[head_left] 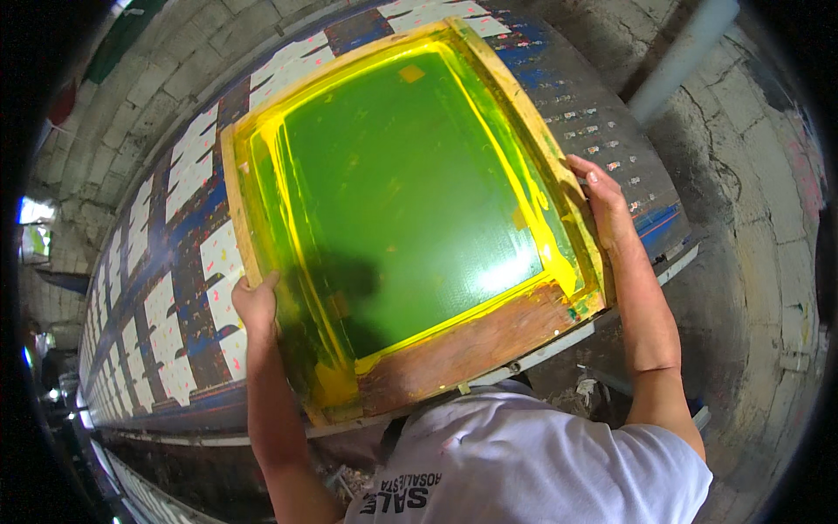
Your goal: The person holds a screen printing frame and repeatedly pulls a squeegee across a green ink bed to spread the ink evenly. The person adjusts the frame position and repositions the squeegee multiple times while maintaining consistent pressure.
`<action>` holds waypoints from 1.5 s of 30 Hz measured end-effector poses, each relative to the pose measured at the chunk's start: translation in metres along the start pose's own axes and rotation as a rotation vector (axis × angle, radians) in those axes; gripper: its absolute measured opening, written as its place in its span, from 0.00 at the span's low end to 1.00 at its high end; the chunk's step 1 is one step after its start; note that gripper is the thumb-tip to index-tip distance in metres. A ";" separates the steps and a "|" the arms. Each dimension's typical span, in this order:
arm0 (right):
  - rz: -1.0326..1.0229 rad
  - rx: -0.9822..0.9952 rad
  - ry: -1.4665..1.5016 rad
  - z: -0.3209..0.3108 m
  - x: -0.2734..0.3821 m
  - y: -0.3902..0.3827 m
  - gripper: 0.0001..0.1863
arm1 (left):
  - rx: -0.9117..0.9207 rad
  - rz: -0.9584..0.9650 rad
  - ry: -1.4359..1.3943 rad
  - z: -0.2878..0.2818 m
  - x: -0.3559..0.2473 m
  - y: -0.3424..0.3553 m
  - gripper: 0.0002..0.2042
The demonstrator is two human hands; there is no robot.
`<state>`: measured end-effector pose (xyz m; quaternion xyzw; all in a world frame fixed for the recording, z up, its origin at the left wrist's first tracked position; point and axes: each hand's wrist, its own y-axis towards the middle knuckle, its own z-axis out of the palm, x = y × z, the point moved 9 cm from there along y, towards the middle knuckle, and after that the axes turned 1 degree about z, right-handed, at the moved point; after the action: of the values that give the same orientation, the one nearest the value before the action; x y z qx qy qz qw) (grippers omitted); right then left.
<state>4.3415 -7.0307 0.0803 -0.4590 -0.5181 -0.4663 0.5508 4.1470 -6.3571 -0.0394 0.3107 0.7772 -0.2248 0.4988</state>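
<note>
A large screen-printing frame (401, 201) lies in front of me, with a green mesh, wooden sides and bright yellow ink smeared along its inner edges. My left hand (256, 301) is closed around its left wooden side, thumb on top. On the opposite side, my right hand (602, 196) grips the right wooden rail, its fingers partly hidden by the frame's edge. A brown wooden strip (463, 349) runs along the side nearest my body. Whether the frame rests on the table or is held just above it, I cannot tell.
Under the frame stretches a long dark printing table (236, 113), streaked with blue. White cut fabric pieces (190, 166) with small pink marks lie in rows on it. Small metal fittings (611, 164) line its right end. A grey pipe (685, 61) slants beside a block wall (175, 65).
</note>
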 end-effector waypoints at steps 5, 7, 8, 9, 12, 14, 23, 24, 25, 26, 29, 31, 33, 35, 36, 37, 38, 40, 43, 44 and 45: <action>-0.041 0.023 -0.033 -0.009 0.000 -0.002 0.39 | -0.002 -0.019 -0.068 0.007 0.005 0.001 0.10; -0.071 0.040 -0.030 -0.010 0.001 -0.001 0.39 | 0.000 0.006 -0.051 0.008 0.004 0.001 0.11; -0.080 0.042 -0.023 -0.011 0.001 -0.001 0.39 | 0.007 -0.005 -0.077 0.009 0.006 0.001 0.12; -0.090 0.032 -0.015 -0.012 0.001 0.000 0.38 | 0.001 0.006 -0.037 0.010 0.006 0.001 0.12; -0.069 0.041 -0.058 -0.003 0.005 -0.003 0.37 | -0.013 0.004 -0.016 0.010 0.008 0.003 0.13; -0.038 -0.044 -0.289 -0.002 0.015 -0.011 0.37 | -0.026 0.010 0.030 0.009 0.008 0.003 0.12; -0.493 0.819 -1.043 0.184 0.024 -0.198 0.25 | 0.015 -0.059 0.306 0.021 0.004 0.005 0.16; -0.526 0.814 -1.072 0.197 0.021 -0.210 0.25 | 0.027 -0.050 0.310 0.020 0.002 0.003 0.17; -0.571 0.807 -1.112 0.211 0.018 -0.219 0.25 | 0.021 -0.072 0.325 0.017 0.002 0.000 0.16; -0.628 0.792 -1.153 0.221 0.018 -0.225 0.26 | 0.024 -0.086 0.317 0.016 0.003 0.000 0.16; -0.609 0.688 -1.281 0.233 0.021 -0.225 0.29 | 0.061 0.078 0.035 0.019 -0.005 0.001 0.15; -0.613 0.649 -1.334 0.246 0.025 -0.222 0.26 | 0.069 0.135 -0.090 0.024 0.001 0.006 0.17; -0.641 0.611 -1.382 0.268 0.025 -0.217 0.27 | 0.054 0.096 -0.084 0.027 0.018 0.015 0.20; -0.599 0.651 -1.437 0.288 0.020 -0.210 0.27 | 0.040 0.050 -0.092 0.029 0.032 0.020 0.22; -0.536 0.688 -1.469 0.292 0.017 -0.207 0.29 | 0.013 0.085 -0.031 0.027 0.032 0.023 0.22; -0.430 0.739 -1.522 0.294 0.011 -0.203 0.30 | 0.007 0.073 0.061 0.027 0.035 0.023 0.22; -0.386 0.738 -1.537 0.293 0.014 -0.197 0.32 | 0.011 0.092 0.080 0.026 0.033 0.023 0.22; -0.353 0.755 -1.555 0.292 0.018 -0.196 0.30 | 0.006 0.098 0.115 0.023 0.027 0.019 0.22; -0.356 0.727 -1.551 0.287 0.021 -0.212 0.26 | -0.007 0.094 0.160 0.018 0.014 0.011 0.20; -0.375 0.707 -1.557 0.287 0.018 -0.219 0.25 | -0.008 0.098 0.162 0.017 0.010 0.008 0.20; -0.407 0.675 -1.558 0.287 0.015 -0.227 0.26 | -0.013 0.111 0.162 0.015 0.005 0.006 0.20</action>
<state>4.0762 -6.7802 0.1125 -0.3580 -0.9297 0.0692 0.0522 4.1590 -6.3617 -0.0499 0.3672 0.7980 -0.1661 0.4480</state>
